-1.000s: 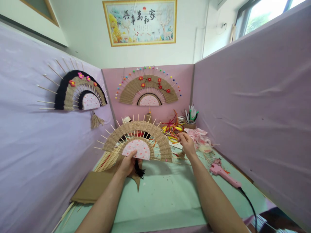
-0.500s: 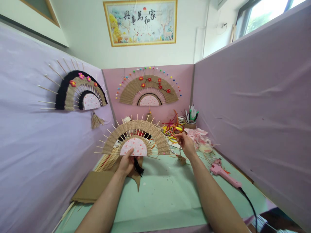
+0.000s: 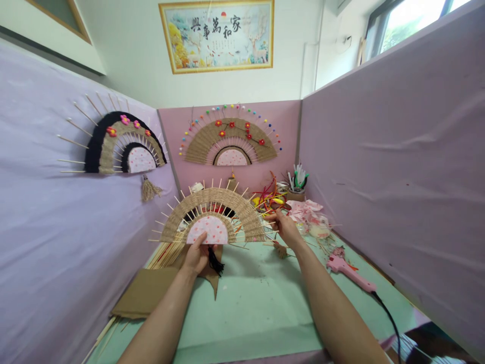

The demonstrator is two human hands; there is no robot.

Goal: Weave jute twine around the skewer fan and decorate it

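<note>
My left hand (image 3: pixel 197 255) grips a woven jute fan (image 3: pixel 214 214) upright by its pink floral paper centre (image 3: pixel 208 231), thumb on the front. Wooden sticks fan out from its rim, and a black tassel (image 3: pixel 215 263) hangs under the hand. My right hand (image 3: pixel 285 226) is closed in a pinch at the fan's right edge, on what looks like the thin jute cord or a stick tip; I cannot make out which. Both forearms reach forward over the green table (image 3: pixel 257 308).
A pink glue gun (image 3: pixel 346 270) with a black cable lies at the right. Coloured strips (image 3: pixel 270 198), a tool cup (image 3: pixel 297 188) and pink paper (image 3: pixel 308 211) crowd the back. Brown cardboard (image 3: pixel 146 292) and loose sticks lie at the left. Finished fans (image 3: pixel 125 144) hang on the partitions.
The fan has risen a little and levelled out, its right end lifting. My right hand has moved slightly left and away, still pinching at the fan's right edge.
</note>
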